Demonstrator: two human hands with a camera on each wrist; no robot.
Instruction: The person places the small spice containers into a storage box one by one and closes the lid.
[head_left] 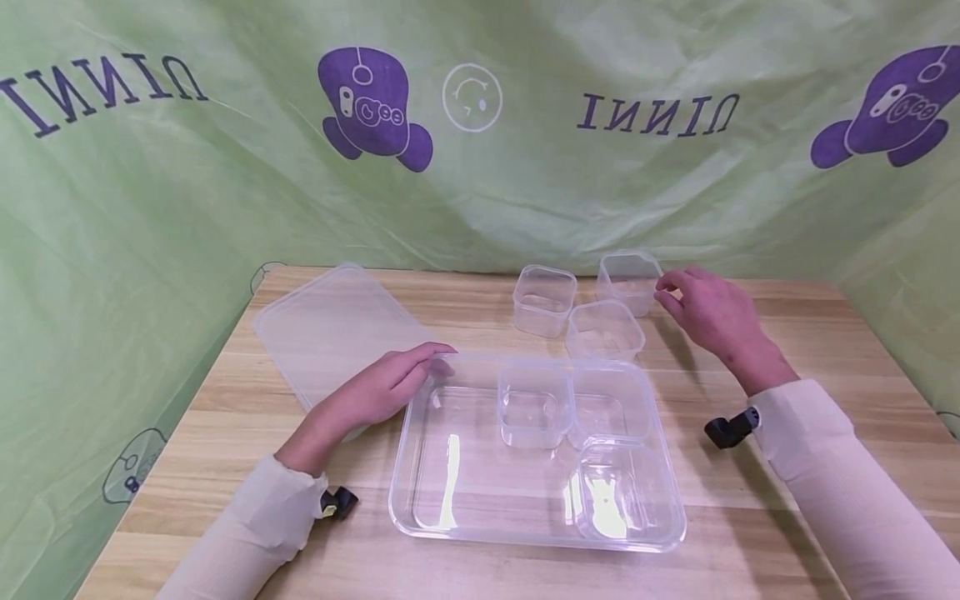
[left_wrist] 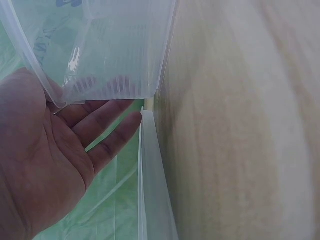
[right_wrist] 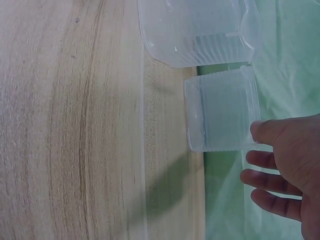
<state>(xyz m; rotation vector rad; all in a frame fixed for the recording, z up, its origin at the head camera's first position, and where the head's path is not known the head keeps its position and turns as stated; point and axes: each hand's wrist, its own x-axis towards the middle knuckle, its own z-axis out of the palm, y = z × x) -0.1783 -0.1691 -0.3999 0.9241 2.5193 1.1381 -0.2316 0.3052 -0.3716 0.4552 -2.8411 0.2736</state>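
Note:
A large clear plastic container (head_left: 480,533) lies across the front of the table, with three small square containers inside along its right half. My left hand (head_left: 386,387) holds its far left corner, fingers round the outside of the far wall in the left wrist view. Behind it stand three more small clear containers: one at left (head_left: 545,312), one nearer (head_left: 605,333) and one at the far right (head_left: 630,287). My right hand (head_left: 708,312) is beside that far-right container. In the right wrist view, a digit touches its rim (right_wrist: 250,100) while other fingers stay loosely spread.
A flat translucent lid (head_left: 330,325) lies at the left, partly under my left forearm in the head view. Green fabric (head_left: 487,217) with purple prints hangs along the back edge and both sides. Black wrist cameras (head_left: 731,429) stick out from both cuffs.

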